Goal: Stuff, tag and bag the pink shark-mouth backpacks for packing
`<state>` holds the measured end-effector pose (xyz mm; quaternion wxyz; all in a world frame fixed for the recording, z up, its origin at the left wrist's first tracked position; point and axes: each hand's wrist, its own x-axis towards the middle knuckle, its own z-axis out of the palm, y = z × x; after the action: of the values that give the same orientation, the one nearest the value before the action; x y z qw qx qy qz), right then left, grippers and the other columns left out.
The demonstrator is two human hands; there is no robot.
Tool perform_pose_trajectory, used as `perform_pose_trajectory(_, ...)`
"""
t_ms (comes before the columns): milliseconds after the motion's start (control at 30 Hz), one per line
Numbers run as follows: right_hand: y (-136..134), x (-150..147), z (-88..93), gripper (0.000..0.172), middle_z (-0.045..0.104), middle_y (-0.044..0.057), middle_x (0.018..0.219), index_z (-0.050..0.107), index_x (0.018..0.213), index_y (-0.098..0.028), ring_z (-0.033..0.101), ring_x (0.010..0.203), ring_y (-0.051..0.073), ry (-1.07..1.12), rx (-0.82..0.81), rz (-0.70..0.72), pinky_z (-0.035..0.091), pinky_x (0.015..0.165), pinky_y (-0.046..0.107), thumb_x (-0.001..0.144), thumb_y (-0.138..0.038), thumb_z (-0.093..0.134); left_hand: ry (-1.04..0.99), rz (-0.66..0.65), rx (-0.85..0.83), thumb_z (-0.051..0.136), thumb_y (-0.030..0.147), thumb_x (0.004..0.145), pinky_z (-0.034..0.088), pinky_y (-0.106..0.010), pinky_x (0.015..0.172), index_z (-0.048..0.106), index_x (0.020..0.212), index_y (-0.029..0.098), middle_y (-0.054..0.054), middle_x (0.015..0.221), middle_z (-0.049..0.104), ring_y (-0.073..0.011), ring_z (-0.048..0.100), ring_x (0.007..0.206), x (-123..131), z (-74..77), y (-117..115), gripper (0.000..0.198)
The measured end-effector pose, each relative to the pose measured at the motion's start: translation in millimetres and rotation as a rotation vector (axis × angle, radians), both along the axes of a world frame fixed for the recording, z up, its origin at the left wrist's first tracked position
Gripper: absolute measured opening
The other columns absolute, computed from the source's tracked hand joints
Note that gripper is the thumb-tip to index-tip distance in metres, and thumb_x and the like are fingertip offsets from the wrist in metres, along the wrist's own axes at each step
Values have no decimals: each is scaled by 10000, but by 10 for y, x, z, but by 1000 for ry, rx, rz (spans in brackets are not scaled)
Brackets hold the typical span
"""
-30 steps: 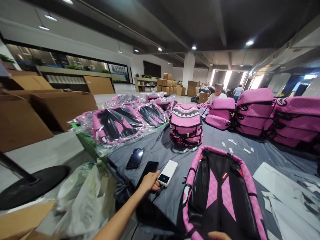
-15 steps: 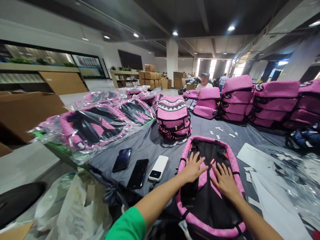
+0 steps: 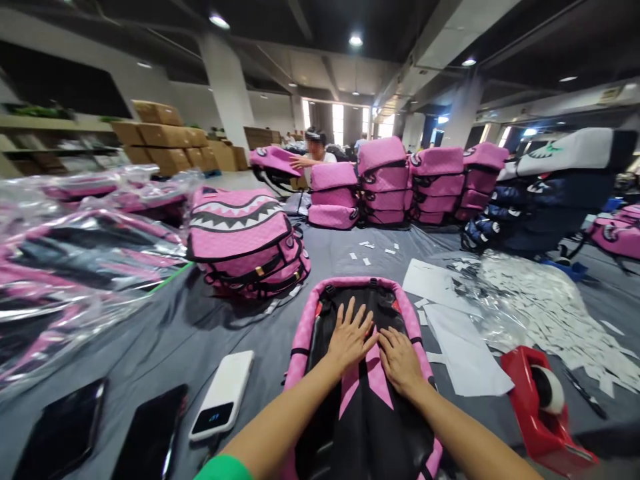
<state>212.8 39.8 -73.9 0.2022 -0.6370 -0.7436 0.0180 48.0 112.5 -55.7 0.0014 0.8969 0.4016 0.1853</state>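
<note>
Left hand (image 3: 351, 337) and right hand (image 3: 400, 360) lie flat on one bag (image 3: 367, 400)

The step in hand appears to be pressing or smoothing this bag, which lies back side up under both palms. The left fingers are spread wide, the right ones somewhat closer together; neither hand grips anything. To lift or turn the bag would, I judge, call for fingers at its padded rim.

Counted from largest to smallest: one table (image 3: 150, 340) is below; four pink stacks (image 3: 383, 180) stand in a row beyond the hands; one toothed bag (image 3: 235, 237) is beyond and left of them. Right of the hands is one tape dispenser (image 3: 531, 415). To their left lie two phones (image 3: 60, 427) and one power bank (image 3: 225, 387). The white strips (image 3: 540, 300), beyond and right, are too many to count.
</note>
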Motion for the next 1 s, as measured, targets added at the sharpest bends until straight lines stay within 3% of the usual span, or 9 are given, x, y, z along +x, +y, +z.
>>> perform_pose_trajectory(167,170,454,181,404,686,87,1245,603,1310,-233,643,1153,220,249,96,-21,507,1006,398,935,-224,453,-15,-76,-7,344,570,1003,255,-560,1183,371,1526,307,-22,1601,371,-319,347,1461,67,-391,47,586)
perform_pose_trajectory(267,187,1163,287,587,577,136,1397,531,1394,-208,514,1319,296,155,150,-309,431,1073,459,817,-254,625,-35,-66,26,358,565,1001,258,-560,1186,337,1538,313,-17,1601,368,-305,356,1458,26,-545,83,593)
perform_pose_trajectory(333,135,1666,292,701,534,184,1430,559,1366,-161,433,1376,369,78,27,-571,375,1092,493,681,-177,707,-36,-63,31,373,555,1000,260,-560,1187,338,1537,318,-19,1600,369,-301,372,1450,12,-555,97,589)
perform_pose_trajectory(400,58,2074,255,522,636,194,1277,680,1169,-138,534,1263,383,109,-164,-712,420,1007,462,647,-143,692,-36,-60,26,381,548,999,268,-553,1186,343,1535,323,-20,1598,375,-296,388,1442,11,-530,99,583)
perform_pose_trajectory(500,-22,2433,212,150,733,107,913,721,814,-163,678,923,279,199,-303,-691,475,812,341,685,-170,647,-43,-63,25,398,537,997,282,-543,1184,345,1533,330,-18,1591,389,-290,403,1432,19,-500,93,577)
perform_pose_trajectory(600,27,2590,249,77,706,33,748,701,742,-178,669,738,202,262,-293,-625,465,692,265,697,-223,657,-57,-64,37,417,523,993,284,-541,1186,347,1532,332,-19,1587,398,-289,413,1424,25,-496,86,576)
perform_pose_trajectory(767,269,2592,228,229,705,61,858,689,913,-161,656,769,180,295,-157,-724,446,654,242,828,-334,565,-60,-55,29,420,536,990,297,-550,1179,357,1528,327,-10,1584,401,-293,423,1419,28,-472,76,580)
perform_pose_trajectory(900,304,2439,34,181,668,36,729,641,694,-182,624,727,181,275,-124,-814,398,622,246,802,-327,626,-50,-59,-1,400,536,998,297,-557,1182,353,1529,327,-9,1587,393,-288,423,1421,25,-437,73,573)
perform_pose_trajectory(1000,263,2492,53,258,629,13,641,613,638,-196,594,647,168,284,-122,-882,367,579,245,857,-325,575,-40,-59,-29,387,538,1000,292,-569,1184,349,1531,326,-5,1599,370,-290,407,1432,28,-417,69,573)
